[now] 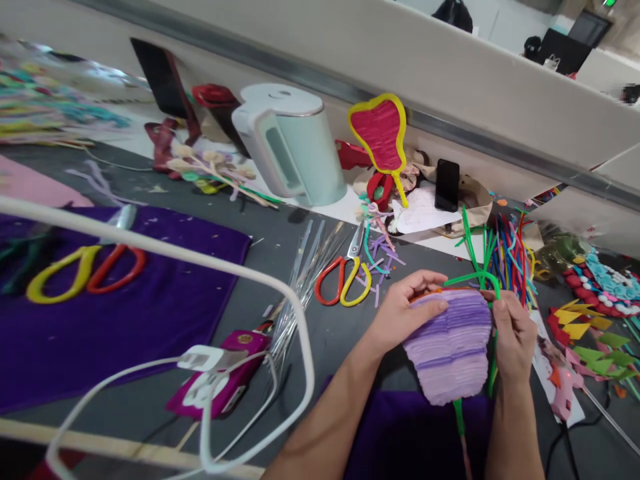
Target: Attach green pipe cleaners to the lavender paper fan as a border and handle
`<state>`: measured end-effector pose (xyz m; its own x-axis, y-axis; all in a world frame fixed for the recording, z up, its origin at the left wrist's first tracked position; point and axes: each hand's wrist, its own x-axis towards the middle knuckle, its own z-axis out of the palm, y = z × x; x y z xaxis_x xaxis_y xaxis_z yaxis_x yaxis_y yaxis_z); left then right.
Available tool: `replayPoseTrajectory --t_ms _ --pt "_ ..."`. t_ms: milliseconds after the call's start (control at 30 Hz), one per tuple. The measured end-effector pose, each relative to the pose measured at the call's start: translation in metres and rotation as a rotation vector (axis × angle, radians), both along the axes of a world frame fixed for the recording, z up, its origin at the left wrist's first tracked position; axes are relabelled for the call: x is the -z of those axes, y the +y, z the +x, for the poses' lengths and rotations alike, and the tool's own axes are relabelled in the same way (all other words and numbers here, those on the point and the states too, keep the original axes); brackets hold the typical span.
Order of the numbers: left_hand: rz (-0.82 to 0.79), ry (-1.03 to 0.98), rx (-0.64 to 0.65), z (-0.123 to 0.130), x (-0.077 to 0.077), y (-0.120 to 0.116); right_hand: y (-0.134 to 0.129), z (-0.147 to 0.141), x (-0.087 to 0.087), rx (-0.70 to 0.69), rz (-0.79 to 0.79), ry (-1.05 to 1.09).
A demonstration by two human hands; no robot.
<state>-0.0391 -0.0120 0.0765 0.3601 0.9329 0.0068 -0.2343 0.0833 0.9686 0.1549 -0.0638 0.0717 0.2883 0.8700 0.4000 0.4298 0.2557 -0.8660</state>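
My left hand grips the upper left edge of a purple and lilac ribbed piece, its thumb on the front. The piece narrows downward to a green stem. At the piece's upper right, my right hand pinches a bent green pipe cleaner, which runs over the top edge and down the right side. An orange strip shows along the top near my left fingers. Scissors with red and yellow handles lie to the left of my hands.
Silvery strips, a magenta device and a looping white cable are at left. A kettle, a red-and-yellow shape and a phone stand behind. Coloured pipe cleaners and a pink glue gun are at right.
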Motion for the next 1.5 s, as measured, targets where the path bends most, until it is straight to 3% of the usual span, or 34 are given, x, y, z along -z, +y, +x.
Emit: replayPoseTrajectory --t_ms 400,767,867,933,1033,1100,1367,1500 --pt "-0.019 -0.011 -0.148 0.007 0.01 0.005 0.008 0.002 0.012 -0.029 -0.12 -0.007" --pt "-0.212 -0.151 -0.287 -0.001 0.018 0.019 0.012 0.001 0.014 0.028 -0.204 0.205" --pt "-0.256 -0.213 -0.347 -0.01 0.022 0.027 0.011 0.009 0.011 -0.085 -0.269 0.322" --pt "-0.291 -0.241 -0.349 -0.016 0.023 0.031 0.006 0.019 0.009 -0.242 -0.341 0.371" --pt "-0.337 -0.27 -0.267 -0.023 0.027 0.036 -0.004 0.033 0.007 -0.51 -0.445 0.379" --pt "-0.354 -0.261 -0.189 -0.025 0.029 0.037 -0.008 0.037 0.006 -0.577 -0.441 0.348" --pt "-0.255 -0.06 0.071 -0.015 0.029 0.026 0.004 0.016 0.005 -0.187 -0.155 0.368" --pt "-0.154 0.063 0.14 -0.004 0.024 0.019 0.002 0.006 0.003 -0.108 -0.104 0.299"
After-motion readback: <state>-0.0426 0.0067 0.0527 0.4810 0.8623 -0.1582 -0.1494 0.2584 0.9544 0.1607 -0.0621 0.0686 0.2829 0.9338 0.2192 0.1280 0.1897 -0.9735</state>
